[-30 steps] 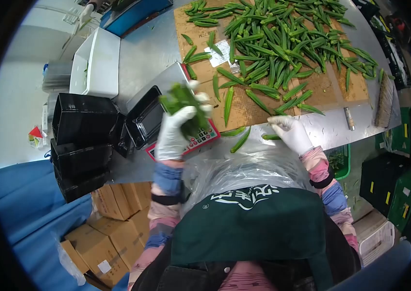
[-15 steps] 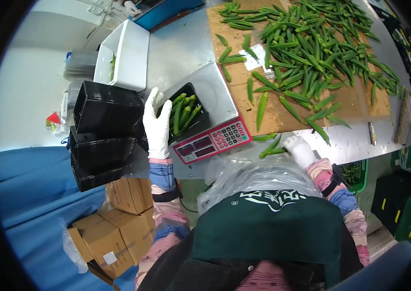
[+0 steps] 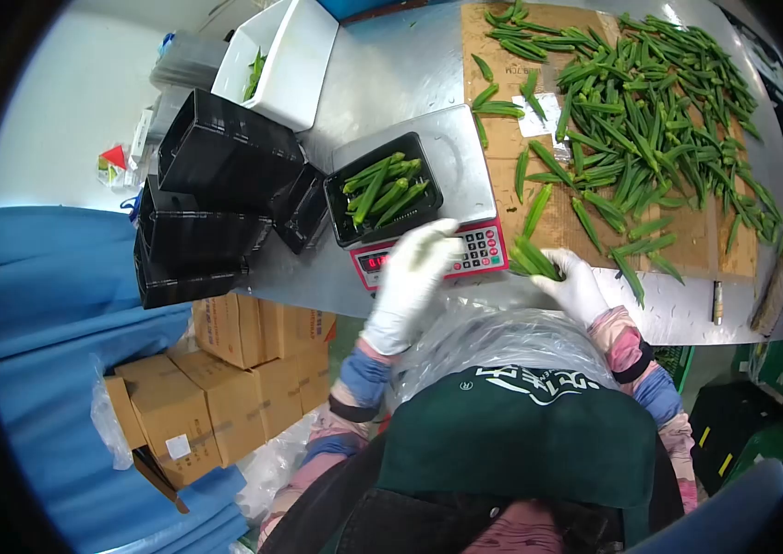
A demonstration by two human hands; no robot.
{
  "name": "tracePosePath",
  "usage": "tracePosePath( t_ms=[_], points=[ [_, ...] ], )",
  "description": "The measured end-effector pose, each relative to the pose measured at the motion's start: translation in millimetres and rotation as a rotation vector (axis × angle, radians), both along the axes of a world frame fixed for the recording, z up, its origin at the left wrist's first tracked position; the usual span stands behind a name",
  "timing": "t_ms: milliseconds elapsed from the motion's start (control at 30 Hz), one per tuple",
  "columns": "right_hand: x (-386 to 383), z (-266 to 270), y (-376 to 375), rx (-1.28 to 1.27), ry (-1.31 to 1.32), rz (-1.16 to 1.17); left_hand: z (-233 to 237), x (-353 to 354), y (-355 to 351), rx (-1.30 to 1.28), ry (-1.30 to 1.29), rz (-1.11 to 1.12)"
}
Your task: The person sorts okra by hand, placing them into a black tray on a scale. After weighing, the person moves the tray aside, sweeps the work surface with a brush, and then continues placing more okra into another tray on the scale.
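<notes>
My left hand (image 3: 421, 272), white-gloved and blurred by motion, is over the front of the red-framed weighing scale (image 3: 481, 201), its fingers stretched toward the right with nothing visible in them. On the scale's steel plate rests a black tray (image 3: 339, 218) with several okra pods (image 3: 384, 192) lying in it. Red digits glow on the scale display, partly hidden by my left hand. Close to the scale's right corner, my right hand (image 3: 578, 288), also gloved, is closed around a few okra pods (image 3: 534, 260).
A large okra heap (image 3: 655, 129) covers a cardboard sheet (image 3: 513, 74) on the steel table. Stacked black trays (image 3: 225, 152) stand left of the scale, and a white bin (image 3: 297, 69) is behind them. Clear plastic bags (image 3: 502, 337) lie along the front edge. Cardboard boxes (image 3: 165, 411) sit below left.
My left hand has left the tray and moved right across the scale. My right hand has picked up okra from the table edge. The tray now sits straighter on the plate; the view has shifted.
</notes>
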State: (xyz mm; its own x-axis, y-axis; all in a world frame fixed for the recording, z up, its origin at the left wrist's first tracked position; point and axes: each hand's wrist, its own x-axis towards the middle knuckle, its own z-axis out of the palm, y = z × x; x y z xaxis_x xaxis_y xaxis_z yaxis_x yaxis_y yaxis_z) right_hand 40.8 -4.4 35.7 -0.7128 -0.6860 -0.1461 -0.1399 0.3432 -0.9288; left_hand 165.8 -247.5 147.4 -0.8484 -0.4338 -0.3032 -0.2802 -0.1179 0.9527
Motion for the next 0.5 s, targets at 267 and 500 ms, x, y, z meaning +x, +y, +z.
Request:
tracePosePath(
  t_ms=[267, 500],
  points=[
    [16, 97, -37, -0.082, 0.487, 0.077, -2, -46, 34, 0.337, 0.235, 0.072],
    [8, 42, 1, 0.074, 0.376, -0.014, -21, -25, -77, -0.976, 0.046, -0.047]
  ],
)
